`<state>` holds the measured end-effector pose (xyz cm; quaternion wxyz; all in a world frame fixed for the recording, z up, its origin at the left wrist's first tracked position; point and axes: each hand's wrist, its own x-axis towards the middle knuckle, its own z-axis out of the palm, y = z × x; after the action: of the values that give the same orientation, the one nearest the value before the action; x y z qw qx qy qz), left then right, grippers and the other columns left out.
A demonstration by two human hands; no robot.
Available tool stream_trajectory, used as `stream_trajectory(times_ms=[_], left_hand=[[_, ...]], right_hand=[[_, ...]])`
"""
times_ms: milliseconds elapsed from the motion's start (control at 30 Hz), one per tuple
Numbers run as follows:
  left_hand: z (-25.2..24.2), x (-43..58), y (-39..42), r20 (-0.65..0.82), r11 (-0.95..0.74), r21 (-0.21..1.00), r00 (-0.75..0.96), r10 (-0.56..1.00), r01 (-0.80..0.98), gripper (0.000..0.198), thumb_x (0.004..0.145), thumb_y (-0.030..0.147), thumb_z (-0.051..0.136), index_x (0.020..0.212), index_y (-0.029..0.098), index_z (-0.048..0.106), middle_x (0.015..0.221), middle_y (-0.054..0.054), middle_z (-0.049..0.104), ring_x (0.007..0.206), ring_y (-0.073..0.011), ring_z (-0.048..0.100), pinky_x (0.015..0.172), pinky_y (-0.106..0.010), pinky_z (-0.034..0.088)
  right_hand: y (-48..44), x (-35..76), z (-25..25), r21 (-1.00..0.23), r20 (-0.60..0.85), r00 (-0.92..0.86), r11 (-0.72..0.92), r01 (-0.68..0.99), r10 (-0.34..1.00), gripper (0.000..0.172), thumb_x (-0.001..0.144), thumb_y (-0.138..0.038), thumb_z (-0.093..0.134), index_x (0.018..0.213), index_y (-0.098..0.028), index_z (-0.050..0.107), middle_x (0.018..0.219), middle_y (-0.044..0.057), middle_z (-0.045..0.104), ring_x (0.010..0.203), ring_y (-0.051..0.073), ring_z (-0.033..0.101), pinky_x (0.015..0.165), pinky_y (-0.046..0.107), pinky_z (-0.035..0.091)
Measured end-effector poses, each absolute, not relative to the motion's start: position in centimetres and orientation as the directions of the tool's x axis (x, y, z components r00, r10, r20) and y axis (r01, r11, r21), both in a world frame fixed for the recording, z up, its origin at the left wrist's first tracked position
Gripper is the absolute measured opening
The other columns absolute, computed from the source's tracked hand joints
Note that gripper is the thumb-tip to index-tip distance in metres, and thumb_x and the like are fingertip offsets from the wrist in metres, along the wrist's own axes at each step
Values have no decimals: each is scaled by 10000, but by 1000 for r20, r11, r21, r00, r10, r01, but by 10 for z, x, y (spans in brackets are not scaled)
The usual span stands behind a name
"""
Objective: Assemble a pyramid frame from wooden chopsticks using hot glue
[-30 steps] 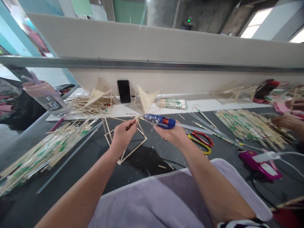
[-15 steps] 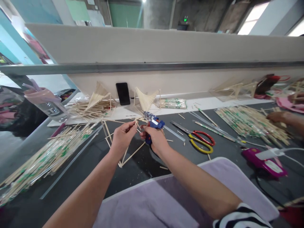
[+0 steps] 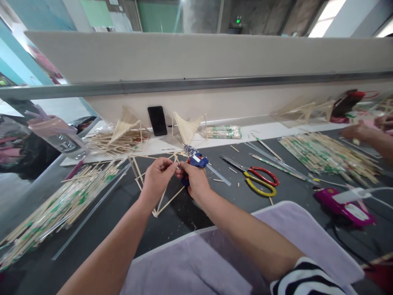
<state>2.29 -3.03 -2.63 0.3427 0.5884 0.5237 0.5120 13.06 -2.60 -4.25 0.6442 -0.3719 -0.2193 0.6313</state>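
A frame of thin wooden sticks (image 3: 170,200) rests on the dark table in front of me. At its upper right corner my left hand (image 3: 159,176) is closed, thumb and finger pinching the sticks. My right hand (image 3: 193,175) is wrapped round a blue glue gun (image 3: 198,160), whose silvery nozzle end points up and away to the left. The fingertips of both hands meet at the stick joint; what exactly lies between them is hidden. A clear glue stick (image 3: 219,175) lies just right of the glue gun.
Scissors (image 3: 260,180) with red and yellow handles lie to the right. Bundles of wrapped chopsticks (image 3: 325,159) lie right and left. A finished stick model (image 3: 188,128) and a phone (image 3: 157,121) stand at the back. A cup (image 3: 58,135) is at left, a magenta power strip (image 3: 344,207) at right. A co-worker's hand (image 3: 356,132) is far right.
My right hand has moved slightly left with the glue gun, bringing its fingertips against my left ones. The co-worker's hand has lifted away from the chopstick bundle.
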Motion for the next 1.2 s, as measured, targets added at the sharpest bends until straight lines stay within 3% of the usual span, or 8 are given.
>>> stream_trajectory(times_ms=[333,1200], left_hand=[[-19,25,-38,280,-242,913,-71,957,327,115,733,273,622,729,161,598,573,27,600,500,-82,537,477,-169,399],[-19,22,-35,306,-254,898,-95,947,361,152,719,307,633,759,163,608,655,16,616,567,-93,555,527,-186,425]], right_hand=[[-24,130,-46,-756,-178,115,-61,-652,977,211,583,-223,690,702,-176,523,565,-32,635,436,105,581,444,206,481],[-28,130,-45,-754,-175,109,-62,-654,979,220,584,-228,705,708,-172,531,594,-18,643,465,107,594,451,201,489]])
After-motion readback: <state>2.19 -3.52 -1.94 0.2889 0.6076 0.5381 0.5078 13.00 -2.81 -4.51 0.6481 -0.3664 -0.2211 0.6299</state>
